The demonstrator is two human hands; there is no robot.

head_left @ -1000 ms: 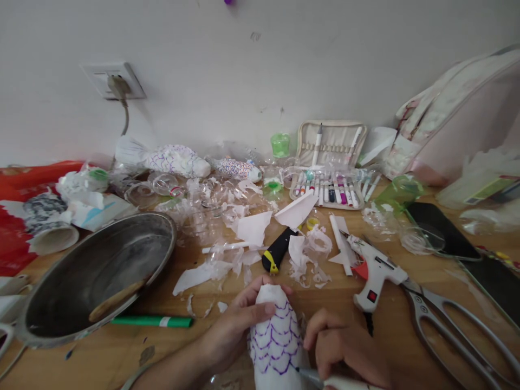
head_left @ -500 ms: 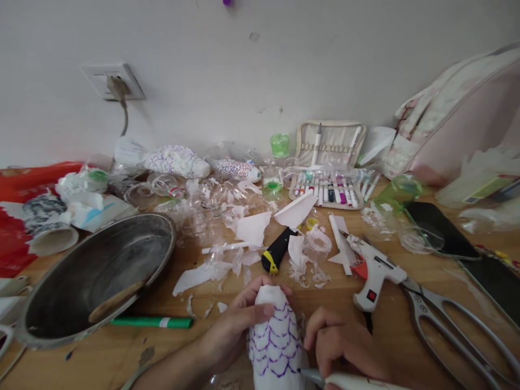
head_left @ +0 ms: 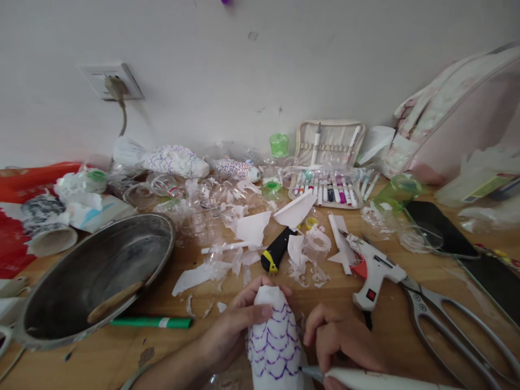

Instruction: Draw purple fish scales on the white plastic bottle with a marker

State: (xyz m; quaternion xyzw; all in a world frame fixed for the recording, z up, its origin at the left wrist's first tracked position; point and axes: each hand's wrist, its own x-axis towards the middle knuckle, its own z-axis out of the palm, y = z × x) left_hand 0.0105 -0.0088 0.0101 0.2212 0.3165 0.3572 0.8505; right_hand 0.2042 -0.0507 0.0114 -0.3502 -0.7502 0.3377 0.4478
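Cluttered wooden surface [head_left: 122,355]

Beyond the fingers [head_left: 260,312] lie paper scraps [head_left: 252,227]; left of them, a green marker [head_left: 152,322] and metal pan [head_left: 97,276]; right, glue gun [head_left: 374,271], scissors [head_left: 450,325].

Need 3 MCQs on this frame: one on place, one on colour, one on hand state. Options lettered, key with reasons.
1. Where does the green marker lie?
A. On the table beside the metal pan's near rim
B. Inside the pen case
C. Under the scissors

2. What colour are the scale lines on the white paper-covered form?
A. Green
B. Purple
C. Orange

3. What is the right hand doing?
A. Lying flat and empty on the table
B. Gripping the glue gun
C. Gripping a white pen with its tip at the form

Key:
1 A: the marker lies on the wood just in front of the pan.
2 B: the drawn arcs are purple.
3 C: the fingers close on the pen, and its tip meets the form's lower edge; the left hand grips the form; the glue gun lies untouched.
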